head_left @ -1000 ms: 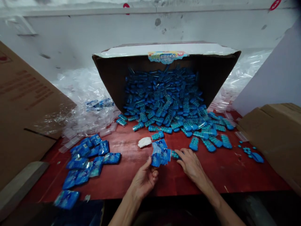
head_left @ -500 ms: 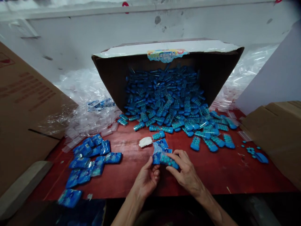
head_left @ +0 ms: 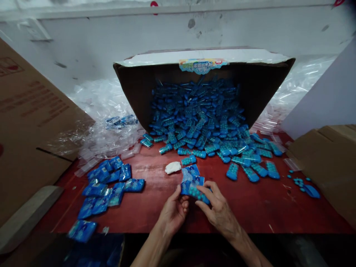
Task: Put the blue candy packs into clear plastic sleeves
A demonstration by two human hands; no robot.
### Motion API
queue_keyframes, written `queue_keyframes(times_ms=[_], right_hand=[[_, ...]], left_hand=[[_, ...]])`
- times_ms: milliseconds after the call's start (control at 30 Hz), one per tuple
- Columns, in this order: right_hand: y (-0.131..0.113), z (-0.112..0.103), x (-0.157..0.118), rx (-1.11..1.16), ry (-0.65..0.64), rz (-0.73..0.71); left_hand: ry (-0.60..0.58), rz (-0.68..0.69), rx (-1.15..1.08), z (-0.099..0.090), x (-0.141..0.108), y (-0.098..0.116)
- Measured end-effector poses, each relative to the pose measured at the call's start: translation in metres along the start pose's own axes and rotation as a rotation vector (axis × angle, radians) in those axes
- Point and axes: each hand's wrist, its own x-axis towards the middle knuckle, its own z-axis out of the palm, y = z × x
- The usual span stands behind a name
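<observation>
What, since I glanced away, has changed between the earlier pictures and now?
The right hand has moved left and slightly toward the person, carrying the tube from beside the cards to the card in the left hand. Nothing was visibly let go. The left hand keeps its grip; the white wad, packets and box stayed put.

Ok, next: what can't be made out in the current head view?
All in the head view:
Clear plastic pack of turquoise beads: partly covered by the right hand.
Small blue printed cards: wording blurred and too small.
Open brown cardboard box: lower back hidden by heaped blue-ended packs.
Large brown carton with red print: cut off by the left edge.
</observation>
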Motion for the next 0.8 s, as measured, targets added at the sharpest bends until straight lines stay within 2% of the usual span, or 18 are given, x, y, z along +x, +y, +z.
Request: queue_keyframes(times_ms=[200,367,567,633,800], right_hand=[[0.0,-0.003,0.0,0.061,-0.009,0.045],[0.006,0.001,0.0,0.064,0.001,0.0],[0.012,0.023,-0.009,0.044,0.149,0.006],[0.012,0.028,-0.011,0.061,0.159,0.007],[0.009,0.032,-0.011,0.209,0.214,0.147]], left_hand=[[-0.071,0.179,0.107,-0.006,0.004,-0.005],[-0.114,0.331,0.299,-0.008,0.005,-0.004],[-0.13,0.308,0.253,-0.002,0.002,-0.008],[-0.144,0.308,0.237,-0.001,0.0,-0.01],[-0.158,0.274,0.24,0.003,-0.002,-0.011]])
